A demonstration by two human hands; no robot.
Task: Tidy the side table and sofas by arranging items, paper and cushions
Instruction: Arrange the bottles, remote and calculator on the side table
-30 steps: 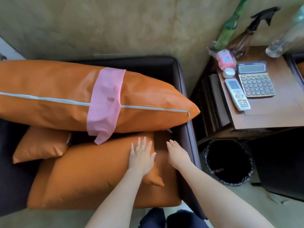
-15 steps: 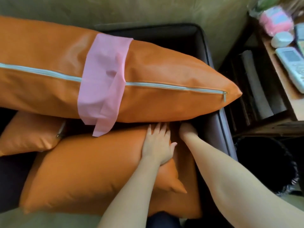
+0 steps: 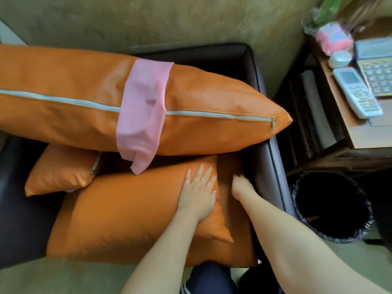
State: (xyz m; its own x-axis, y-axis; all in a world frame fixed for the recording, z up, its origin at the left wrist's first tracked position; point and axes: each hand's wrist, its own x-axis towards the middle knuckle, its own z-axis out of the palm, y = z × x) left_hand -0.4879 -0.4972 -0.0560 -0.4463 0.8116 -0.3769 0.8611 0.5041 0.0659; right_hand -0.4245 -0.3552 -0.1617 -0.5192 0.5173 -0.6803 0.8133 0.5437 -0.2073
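Note:
A long orange cushion [image 3: 212, 107] with a white zip lies across the back of the dark sofa [image 3: 263, 158], and a pink cloth [image 3: 144, 115] is draped over its middle. Below it rests a flat orange cushion [image 3: 118, 213] on the orange seat pad [image 3: 237, 247], with a small orange cushion [image 3: 61, 168] at the left. My left hand [image 3: 198, 190] lies flat, fingers spread, on the flat cushion's right end. My right hand [image 3: 240, 184] is down on the seat pad beside that cushion; its fingers are blurred and partly hidden.
A wooden side table [image 3: 360, 136] stands at the right with a white remote [image 3: 356, 92], a calculator [image 3: 377, 68], a small white container [image 3: 340, 59] and a pink item [image 3: 333, 37]. A black lined bin [image 3: 331, 206] sits on the floor beneath it.
The view has drawn back from the sofa, showing more of the side table and bin. My left hand stays flat on the cushion; my right hand has pulled out a little from under the long cushion.

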